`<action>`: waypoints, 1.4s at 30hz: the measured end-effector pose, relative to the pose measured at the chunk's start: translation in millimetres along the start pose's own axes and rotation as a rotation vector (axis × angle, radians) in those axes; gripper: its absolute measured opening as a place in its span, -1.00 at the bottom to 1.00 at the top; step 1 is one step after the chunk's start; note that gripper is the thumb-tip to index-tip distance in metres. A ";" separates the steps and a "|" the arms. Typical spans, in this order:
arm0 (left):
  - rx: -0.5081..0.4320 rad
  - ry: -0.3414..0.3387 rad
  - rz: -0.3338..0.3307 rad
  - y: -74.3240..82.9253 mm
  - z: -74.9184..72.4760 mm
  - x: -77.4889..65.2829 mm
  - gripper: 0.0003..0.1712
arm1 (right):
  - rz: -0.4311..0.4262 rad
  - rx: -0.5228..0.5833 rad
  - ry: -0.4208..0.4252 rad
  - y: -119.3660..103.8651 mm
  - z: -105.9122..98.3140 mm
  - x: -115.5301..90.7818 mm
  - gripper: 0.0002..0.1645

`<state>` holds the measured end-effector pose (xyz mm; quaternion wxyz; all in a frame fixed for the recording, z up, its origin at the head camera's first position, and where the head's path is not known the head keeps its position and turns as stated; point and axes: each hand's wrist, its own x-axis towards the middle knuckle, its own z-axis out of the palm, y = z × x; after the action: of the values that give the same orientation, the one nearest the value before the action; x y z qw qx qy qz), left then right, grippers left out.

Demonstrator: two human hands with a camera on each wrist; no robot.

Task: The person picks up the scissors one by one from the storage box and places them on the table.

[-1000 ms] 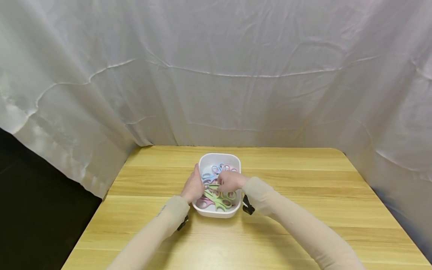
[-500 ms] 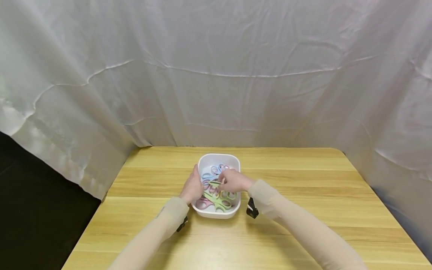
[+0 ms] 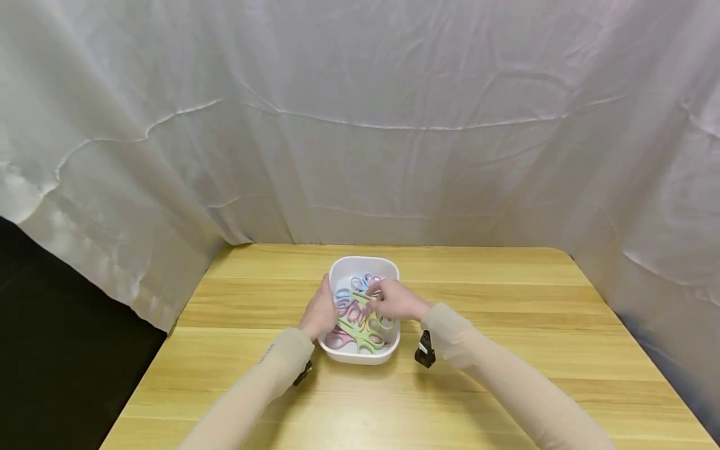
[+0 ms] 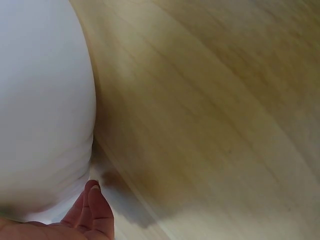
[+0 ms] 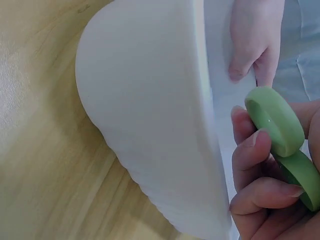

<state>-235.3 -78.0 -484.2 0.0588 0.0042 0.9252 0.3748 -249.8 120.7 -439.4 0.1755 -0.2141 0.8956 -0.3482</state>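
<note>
A white plastic storage box (image 3: 362,359) stands on the wooden table, holding several pairs of scissors with green, pink and blue handles. My left hand (image 3: 319,312) grips the box's left wall, its thumb over the rim; in the left wrist view its fingers (image 4: 100,212) lie against the outside. Over the box, my right hand (image 3: 398,300) holds a pair of green scissors (image 3: 362,297), whose tip points left. In the right wrist view the green finger loops (image 5: 275,122) sit between the curled fingers (image 5: 260,150). Below lies another green pair (image 3: 362,337), beside a pink handle (image 3: 337,339).
The wooden table (image 3: 506,325) extends on both sides of the box. Behind it and along the sides hangs a pale grey curtain (image 3: 405,162). A dark area (image 3: 67,350) lies beyond the left table edge. A black wrist device (image 3: 425,350) hangs under the right sleeve.
My right hand has moved slightly right and up, drawing the green scissors up from the others in the box. The left hand has stayed at the box wall.
</note>
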 end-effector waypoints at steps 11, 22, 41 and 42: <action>-0.014 -0.008 -0.016 1.3 -1.0 3.8 0.10 | 0.047 0.146 0.081 8.1 -3.5 -2.5 -0.50; 0.021 -0.009 -0.029 3.4 -0.2 -2.3 0.05 | 0.097 0.292 0.125 13.5 0.3 -7.5 -0.47; 0.000 -0.002 -0.032 0.8 1.3 0.3 0.06 | 0.128 0.462 0.312 21.9 6.3 -8.2 -0.42; -0.005 -0.002 -0.033 0.8 1.3 0.0 0.07 | 0.132 0.473 0.328 23.1 6.2 -8.5 -0.42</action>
<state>-235.2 -76.5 -484.6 0.0660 -0.0108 0.9242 0.3759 -245.7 137.0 -458.4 0.0958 -0.0497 0.8181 -0.5649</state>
